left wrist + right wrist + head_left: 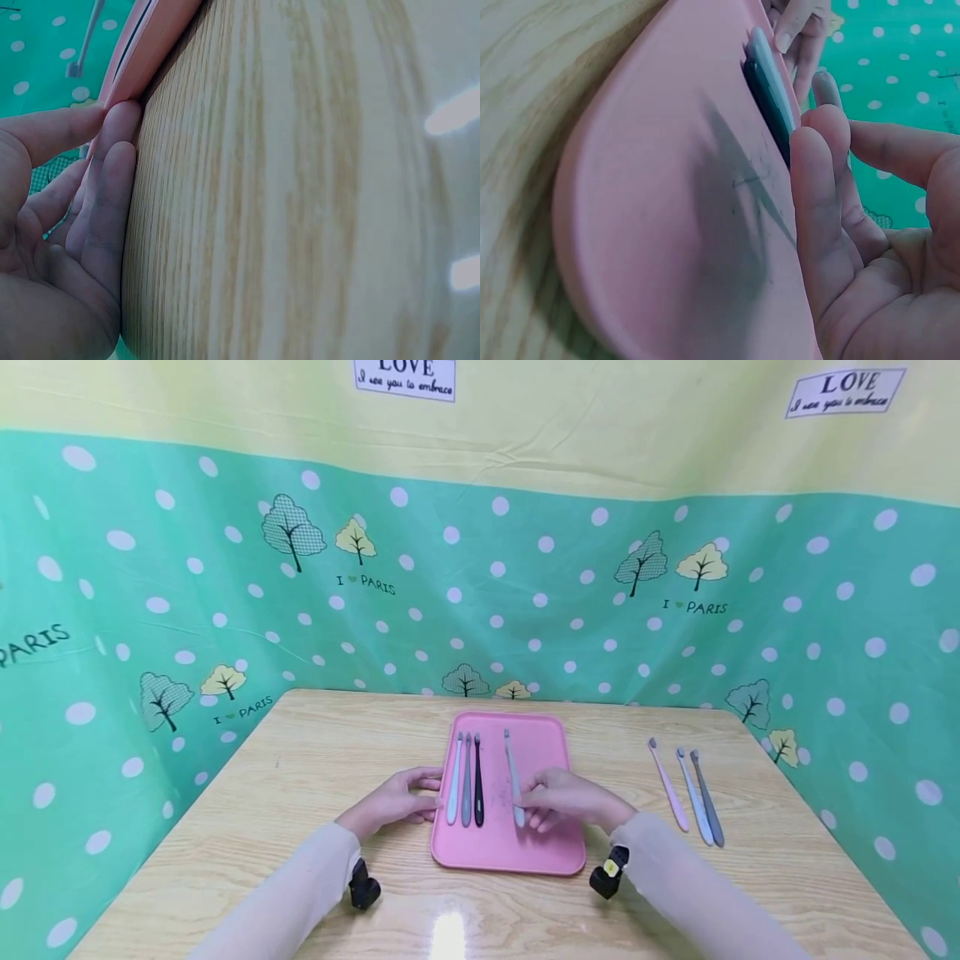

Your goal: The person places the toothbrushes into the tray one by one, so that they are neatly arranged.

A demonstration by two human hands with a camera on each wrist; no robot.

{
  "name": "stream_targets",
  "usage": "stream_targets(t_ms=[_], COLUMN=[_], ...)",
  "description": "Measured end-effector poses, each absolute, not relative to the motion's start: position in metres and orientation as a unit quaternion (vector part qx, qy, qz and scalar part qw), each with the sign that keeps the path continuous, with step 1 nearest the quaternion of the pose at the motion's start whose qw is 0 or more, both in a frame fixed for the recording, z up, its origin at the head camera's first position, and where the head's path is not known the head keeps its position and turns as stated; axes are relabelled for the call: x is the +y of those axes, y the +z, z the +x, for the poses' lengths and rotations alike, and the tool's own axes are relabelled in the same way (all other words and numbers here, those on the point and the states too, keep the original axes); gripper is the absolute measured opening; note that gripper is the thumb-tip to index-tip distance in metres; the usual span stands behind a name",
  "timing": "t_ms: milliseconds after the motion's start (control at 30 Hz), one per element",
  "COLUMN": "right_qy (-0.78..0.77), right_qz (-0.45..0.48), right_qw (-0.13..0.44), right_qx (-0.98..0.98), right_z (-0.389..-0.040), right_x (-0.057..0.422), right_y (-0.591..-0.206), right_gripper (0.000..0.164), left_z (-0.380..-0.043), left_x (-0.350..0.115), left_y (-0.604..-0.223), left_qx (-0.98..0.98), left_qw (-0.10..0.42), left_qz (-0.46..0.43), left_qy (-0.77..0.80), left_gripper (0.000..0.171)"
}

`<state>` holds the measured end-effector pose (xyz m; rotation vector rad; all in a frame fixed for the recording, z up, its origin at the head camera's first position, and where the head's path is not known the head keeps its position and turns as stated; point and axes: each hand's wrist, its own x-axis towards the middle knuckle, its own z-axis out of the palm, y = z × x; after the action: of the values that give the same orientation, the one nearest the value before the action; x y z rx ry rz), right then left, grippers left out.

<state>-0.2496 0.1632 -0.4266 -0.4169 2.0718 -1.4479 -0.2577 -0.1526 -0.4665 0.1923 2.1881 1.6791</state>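
Observation:
A pink tray (495,853) lies on the table, and my left hand (401,797) pinches its left rim between thumb and fingers. Over the right half of the tray, my right hand (566,797) holds a pale grey toothbrush (513,767) near its handle end, bristle head pointing away. In the right wrist view the rounded end of this toothbrush (826,88) pokes out past the fingertips, and a shadow falls on the tray. Side by side on the tray's left half lie a light blue toothbrush (454,785), a grey toothbrush (467,785) and a black toothbrush (478,785).
Right of the tray, a pink toothbrush (668,785), a light blue toothbrush (695,797) and a dark grey toothbrush (707,797) lie on the wooden table (330,735). A dotted green and yellow curtain (420,635) hangs behind the table and along its sides.

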Motion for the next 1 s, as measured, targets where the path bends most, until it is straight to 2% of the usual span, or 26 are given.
stream_targets(t_ms=[400,1000], right_qy=[-0.531,-0.519], right_qz=[-0.15,-0.105], right_qw=[0.29,0.285], right_qx=[0.782,0.799], right_z=[-0.257,-0.261], right_x=[0.142,0.125], right_y=[-0.435,-0.444], right_gripper=[0.021,0.017], left_z=[-0.259,-0.257], left_x=[-0.152,-0.153], left_y=[-0.468,-0.466], left_qx=[0.78,0.777], left_qw=[0.187,0.189], left_qz=[0.063,0.061], left_qy=[0.594,0.597], left_gripper=[0.067,0.066])
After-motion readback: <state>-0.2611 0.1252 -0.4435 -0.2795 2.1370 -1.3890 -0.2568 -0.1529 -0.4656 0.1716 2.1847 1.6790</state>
